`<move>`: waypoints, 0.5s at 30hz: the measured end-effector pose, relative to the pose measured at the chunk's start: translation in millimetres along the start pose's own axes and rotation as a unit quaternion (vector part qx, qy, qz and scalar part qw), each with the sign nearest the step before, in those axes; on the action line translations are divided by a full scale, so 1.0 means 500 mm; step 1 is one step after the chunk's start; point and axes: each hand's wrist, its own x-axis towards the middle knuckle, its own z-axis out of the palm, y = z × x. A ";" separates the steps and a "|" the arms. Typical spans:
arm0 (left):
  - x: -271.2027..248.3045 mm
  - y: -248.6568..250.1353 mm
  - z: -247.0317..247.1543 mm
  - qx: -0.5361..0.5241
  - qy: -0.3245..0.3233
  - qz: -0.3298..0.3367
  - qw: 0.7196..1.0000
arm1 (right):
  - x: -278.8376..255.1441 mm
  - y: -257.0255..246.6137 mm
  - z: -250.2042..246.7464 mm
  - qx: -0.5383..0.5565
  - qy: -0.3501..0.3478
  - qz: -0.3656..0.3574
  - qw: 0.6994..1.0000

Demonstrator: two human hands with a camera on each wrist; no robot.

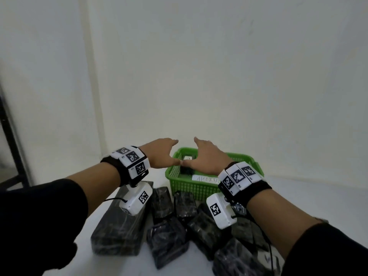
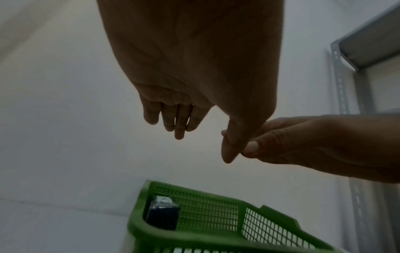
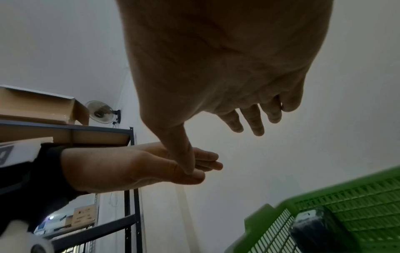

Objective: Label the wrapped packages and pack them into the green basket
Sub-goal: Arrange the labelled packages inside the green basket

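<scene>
both hands hover palm down above the green basket [image 1: 199, 188], thumbs touching tip to tip. the left hand [image 1: 161, 154] has its fingers stretched out and holds nothing; the right hand [image 1: 207, 156] is the same, spread flat and free of any object. the basket sits on the white table [image 1: 89, 226], toward its far side, and the head view shows a white paper label [image 1: 205, 178] with handwriting lying in it beside a dark wrapped package [image 1: 187, 169]. nearer, a heap of black wrapped packages [image 1: 167, 242] lies just outside the basket, with a long black wrapped block [image 1: 119, 226] at the left. only the left wrist view shows a grey metal rack [image 2: 363, 59] at the right. only the right wrist view shows a dark shelf [image 3: 65, 131] carrying a cardboard box [image 3: 39, 106], and a wall fan [image 3: 100, 112] behind it.
</scene>
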 end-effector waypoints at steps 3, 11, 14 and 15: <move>-0.055 -0.002 0.023 0.012 -0.018 0.005 1.000 | -0.045 -0.018 0.030 -0.023 -0.017 -0.017 0.999; -0.184 0.001 0.059 -0.015 -0.018 0.032 0.999 | -0.139 -0.037 0.079 -0.031 -0.066 -0.051 0.996; -0.234 0.007 0.080 -0.025 -0.019 0.045 0.998 | -0.176 -0.047 0.096 -0.032 -0.091 -0.068 0.993; -0.250 0.012 0.084 -0.029 -0.022 0.050 0.998 | -0.185 -0.049 0.102 -0.023 -0.095 -0.069 0.993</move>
